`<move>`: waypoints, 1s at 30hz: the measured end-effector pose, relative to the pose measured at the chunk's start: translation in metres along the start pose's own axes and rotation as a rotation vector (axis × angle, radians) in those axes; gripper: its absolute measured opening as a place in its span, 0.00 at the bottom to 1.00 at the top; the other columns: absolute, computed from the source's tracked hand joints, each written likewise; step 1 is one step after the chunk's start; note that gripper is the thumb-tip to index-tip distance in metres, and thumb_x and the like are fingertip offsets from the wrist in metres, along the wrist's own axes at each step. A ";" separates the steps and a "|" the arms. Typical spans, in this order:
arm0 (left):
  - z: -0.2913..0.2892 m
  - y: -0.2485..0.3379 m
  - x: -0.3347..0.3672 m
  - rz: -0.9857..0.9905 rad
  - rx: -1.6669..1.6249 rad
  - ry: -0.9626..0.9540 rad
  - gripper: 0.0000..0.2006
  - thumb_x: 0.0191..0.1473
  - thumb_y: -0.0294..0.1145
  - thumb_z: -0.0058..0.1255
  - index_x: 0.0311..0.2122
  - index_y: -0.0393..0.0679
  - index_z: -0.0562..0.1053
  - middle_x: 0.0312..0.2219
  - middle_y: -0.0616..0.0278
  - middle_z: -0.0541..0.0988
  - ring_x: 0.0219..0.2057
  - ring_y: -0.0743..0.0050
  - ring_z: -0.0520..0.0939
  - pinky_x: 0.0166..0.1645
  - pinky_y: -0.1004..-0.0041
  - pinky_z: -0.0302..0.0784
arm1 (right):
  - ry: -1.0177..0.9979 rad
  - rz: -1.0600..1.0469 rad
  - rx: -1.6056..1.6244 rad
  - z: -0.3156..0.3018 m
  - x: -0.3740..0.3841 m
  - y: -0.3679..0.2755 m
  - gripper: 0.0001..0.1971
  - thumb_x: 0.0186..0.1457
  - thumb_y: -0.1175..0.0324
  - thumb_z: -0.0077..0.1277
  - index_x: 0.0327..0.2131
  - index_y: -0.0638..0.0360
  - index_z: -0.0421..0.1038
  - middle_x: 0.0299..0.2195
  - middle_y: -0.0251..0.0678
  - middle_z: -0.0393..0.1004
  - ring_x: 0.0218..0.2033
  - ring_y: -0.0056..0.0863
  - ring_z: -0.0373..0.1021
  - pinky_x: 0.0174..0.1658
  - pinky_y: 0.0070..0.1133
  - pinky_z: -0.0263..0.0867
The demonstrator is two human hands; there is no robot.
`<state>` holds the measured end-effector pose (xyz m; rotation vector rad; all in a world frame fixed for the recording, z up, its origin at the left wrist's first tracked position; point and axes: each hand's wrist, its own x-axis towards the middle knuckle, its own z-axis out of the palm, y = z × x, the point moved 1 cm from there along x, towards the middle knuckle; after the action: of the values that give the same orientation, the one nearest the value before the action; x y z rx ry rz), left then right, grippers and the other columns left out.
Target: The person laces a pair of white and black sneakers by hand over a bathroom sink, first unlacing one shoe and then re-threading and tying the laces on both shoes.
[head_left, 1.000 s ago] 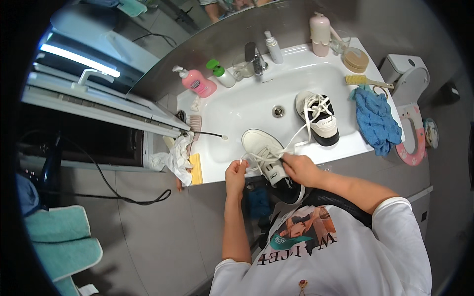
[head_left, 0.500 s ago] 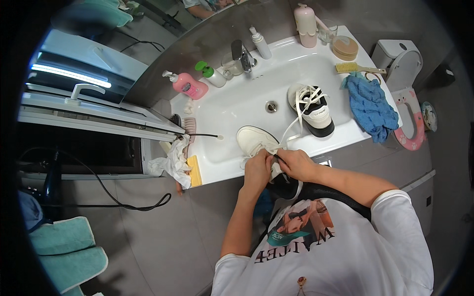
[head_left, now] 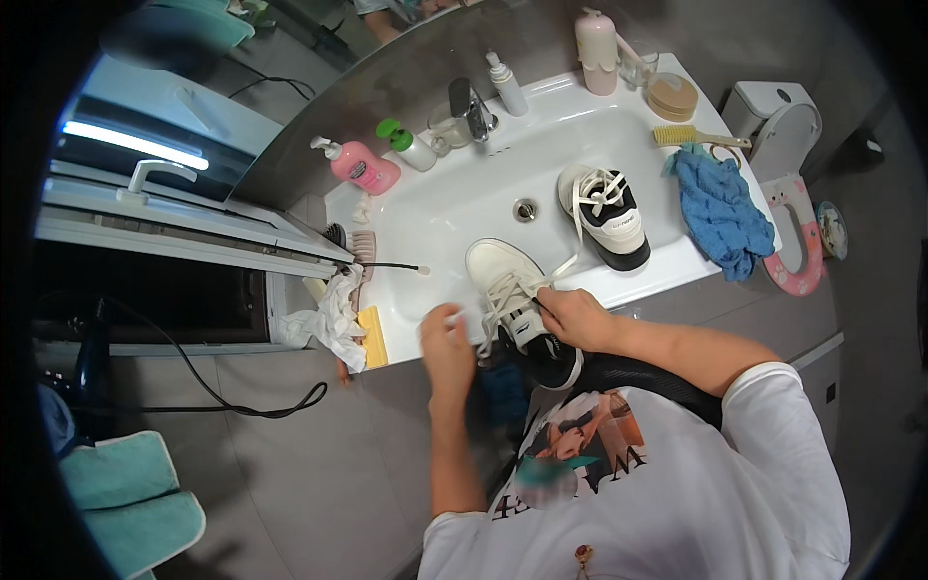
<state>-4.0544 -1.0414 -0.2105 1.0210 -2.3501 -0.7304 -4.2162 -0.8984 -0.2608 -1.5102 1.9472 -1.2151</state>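
Observation:
A white sneaker with a black heel and lining [head_left: 507, 271] slants over the near rim of the white sink [head_left: 445, 217], its toe pointing into the basin. My right hand [head_left: 578, 319] is closed on that sneaker's right side, by the eyelets and tongue; its exact fingertip hold is partly hidden. A pale shoelace [head_left: 566, 268] stretches up from those fingers toward the second sneaker [head_left: 611, 220]. That one, white and black with loose laces, rests in the basin on the right. My left hand [head_left: 448, 353] is lifted off to the left of the held sneaker, its fingers smeared by motion.
A blue cloth [head_left: 723, 208] and a yellow-bristled brush [head_left: 698, 136] lie on the sink's right ledge. Pump bottles, including a pink one [head_left: 363, 168], stand around the faucet [head_left: 471, 108]. A yellow block [head_left: 372, 336] and crumpled white tissue [head_left: 338, 319] sit at the left corner.
My left hand has come away from the laces and swung left. My right hand stays at the sneaker, whose tongue and laces now show more. The second sneaker has not moved in the basin.

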 end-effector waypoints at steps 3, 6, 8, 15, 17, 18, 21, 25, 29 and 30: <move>0.032 0.036 0.009 0.224 0.126 -0.260 0.07 0.48 0.29 0.50 0.33 0.40 0.71 0.32 0.55 0.75 0.34 0.54 0.73 0.38 0.62 0.65 | 0.012 -0.033 -0.015 0.000 -0.001 -0.001 0.05 0.49 0.73 0.45 0.28 0.65 0.61 0.18 0.52 0.68 0.23 0.53 0.67 0.27 0.39 0.63; 0.044 0.045 0.010 0.381 0.333 -0.293 0.04 0.49 0.29 0.51 0.31 0.42 0.73 0.27 0.57 0.75 0.30 0.57 0.74 0.35 0.62 0.63 | 0.006 -0.033 -0.010 0.001 0.000 -0.001 0.06 0.49 0.73 0.45 0.29 0.65 0.61 0.18 0.52 0.68 0.23 0.53 0.67 0.27 0.39 0.63; 0.050 0.040 0.010 0.426 0.305 -0.303 0.02 0.46 0.27 0.50 0.27 0.42 0.73 0.23 0.57 0.75 0.28 0.57 0.73 0.35 0.62 0.61 | 0.003 -0.022 0.013 0.001 -0.001 -0.003 0.06 0.49 0.73 0.45 0.29 0.66 0.61 0.18 0.52 0.68 0.23 0.53 0.67 0.27 0.39 0.63; -0.020 -0.023 0.016 0.248 0.351 0.038 0.03 0.41 0.20 0.45 0.21 0.39 0.70 0.20 0.51 0.72 0.26 0.49 0.72 0.33 0.58 0.63 | 0.031 0.093 0.061 0.000 0.004 0.008 0.06 0.50 0.73 0.43 0.30 0.66 0.61 0.19 0.56 0.69 0.24 0.56 0.67 0.29 0.42 0.63; -0.053 -0.044 0.012 0.056 0.409 0.195 0.05 0.47 0.22 0.46 0.21 0.37 0.69 0.20 0.49 0.72 0.27 0.47 0.72 0.34 0.55 0.63 | 0.047 0.140 0.055 0.001 0.008 0.011 0.06 0.50 0.73 0.42 0.30 0.67 0.61 0.20 0.58 0.69 0.24 0.58 0.67 0.30 0.43 0.62; -0.064 -0.059 0.008 -0.136 0.383 0.248 0.04 0.49 0.24 0.46 0.24 0.38 0.70 0.23 0.50 0.73 0.29 0.49 0.73 0.35 0.56 0.64 | 0.043 0.115 0.048 -0.002 0.010 0.009 0.06 0.50 0.73 0.42 0.30 0.67 0.61 0.20 0.58 0.69 0.24 0.58 0.67 0.30 0.43 0.62; -0.063 -0.051 0.001 -0.177 0.454 0.272 0.03 0.50 0.26 0.48 0.28 0.39 0.71 0.24 0.52 0.75 0.31 0.51 0.74 0.37 0.57 0.64 | 0.041 0.126 0.038 -0.005 0.009 0.010 0.06 0.50 0.72 0.43 0.30 0.66 0.62 0.20 0.58 0.68 0.24 0.58 0.66 0.29 0.44 0.62; -0.029 -0.037 -0.016 -0.200 0.481 0.145 0.15 0.47 0.29 0.52 0.43 0.43 0.69 0.40 0.55 0.72 0.42 0.52 0.70 0.43 0.57 0.64 | 0.007 0.076 -0.008 0.005 0.009 0.006 0.06 0.51 0.71 0.43 0.29 0.65 0.62 0.19 0.59 0.68 0.23 0.58 0.66 0.28 0.43 0.62; 0.019 -0.002 0.008 0.143 -0.102 0.022 0.13 0.44 0.22 0.50 0.39 0.38 0.71 0.36 0.50 0.74 0.39 0.49 0.73 0.44 0.60 0.69 | -0.033 0.028 -0.048 0.000 0.005 0.003 0.06 0.51 0.73 0.44 0.29 0.66 0.61 0.19 0.58 0.68 0.23 0.57 0.66 0.27 0.42 0.62; 0.032 0.005 0.013 0.154 -0.045 -0.058 0.12 0.45 0.23 0.50 0.38 0.38 0.71 0.35 0.49 0.74 0.38 0.48 0.73 0.43 0.60 0.69 | -0.050 0.016 -0.056 -0.001 0.005 0.001 0.06 0.51 0.73 0.44 0.29 0.66 0.61 0.19 0.58 0.68 0.23 0.57 0.66 0.27 0.42 0.62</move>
<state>-4.0845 -1.0399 -0.2286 0.7997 -2.4179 -0.7590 -4.2194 -0.9028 -0.2603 -1.5347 1.9720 -1.1145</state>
